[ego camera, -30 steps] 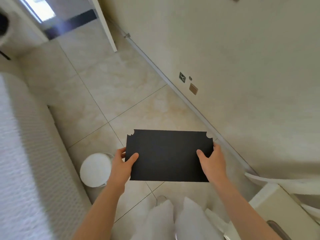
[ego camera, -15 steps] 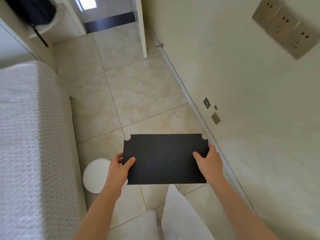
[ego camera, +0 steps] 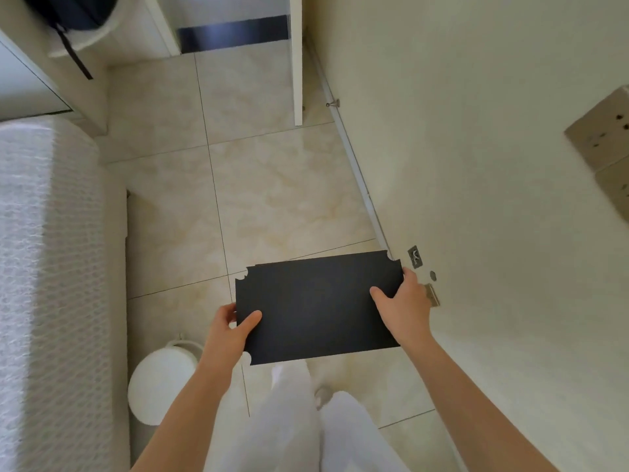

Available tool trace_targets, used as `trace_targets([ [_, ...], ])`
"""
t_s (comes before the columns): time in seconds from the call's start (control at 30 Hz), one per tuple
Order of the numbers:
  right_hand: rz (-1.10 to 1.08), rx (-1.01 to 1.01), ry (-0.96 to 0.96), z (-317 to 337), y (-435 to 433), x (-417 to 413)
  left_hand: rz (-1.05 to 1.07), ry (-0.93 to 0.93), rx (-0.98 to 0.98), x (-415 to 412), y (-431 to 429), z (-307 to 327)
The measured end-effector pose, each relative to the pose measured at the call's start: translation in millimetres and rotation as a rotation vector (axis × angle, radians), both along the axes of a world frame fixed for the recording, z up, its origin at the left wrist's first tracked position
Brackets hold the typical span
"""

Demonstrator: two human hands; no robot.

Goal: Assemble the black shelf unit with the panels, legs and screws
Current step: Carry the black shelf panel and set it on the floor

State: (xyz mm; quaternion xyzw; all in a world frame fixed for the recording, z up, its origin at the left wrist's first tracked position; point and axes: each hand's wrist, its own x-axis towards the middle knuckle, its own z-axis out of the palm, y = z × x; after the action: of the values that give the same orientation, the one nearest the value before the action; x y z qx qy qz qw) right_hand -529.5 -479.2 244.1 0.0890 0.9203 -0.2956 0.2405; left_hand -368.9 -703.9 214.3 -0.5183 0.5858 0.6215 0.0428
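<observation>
While left hand (ego camera: 228,332) and right hand (ego camera: 405,308) each grip one end | black panel (ego camera: 316,308): 1 | hands: 2

Matt black panel (ego camera: 316,311); glossy marbled floor tiles (ego camera: 272,206); textured white cloth (ego camera: 51,267).

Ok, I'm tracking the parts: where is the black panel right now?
In the head view the black panel is low and centre, held above the tiled floor between the left hand and right hand, near the wall on the right.
</observation>
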Motion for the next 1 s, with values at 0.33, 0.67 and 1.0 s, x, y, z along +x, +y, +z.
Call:
trace_targets([
  [0.33,-0.054,0.064,-0.080,-39,-61,-145,-0.042,-0.023,0.071,-145,-68,-44],
  [0.67,0.012,0.063,-0.168,-149,-90,-282,0.067,-0.149,0.143,-275,-81,-140],
  [1.0,0.084,-0.018,-0.243,-366,-115,-382,0.113,-0.223,0.189,-355,-93,-355],
])
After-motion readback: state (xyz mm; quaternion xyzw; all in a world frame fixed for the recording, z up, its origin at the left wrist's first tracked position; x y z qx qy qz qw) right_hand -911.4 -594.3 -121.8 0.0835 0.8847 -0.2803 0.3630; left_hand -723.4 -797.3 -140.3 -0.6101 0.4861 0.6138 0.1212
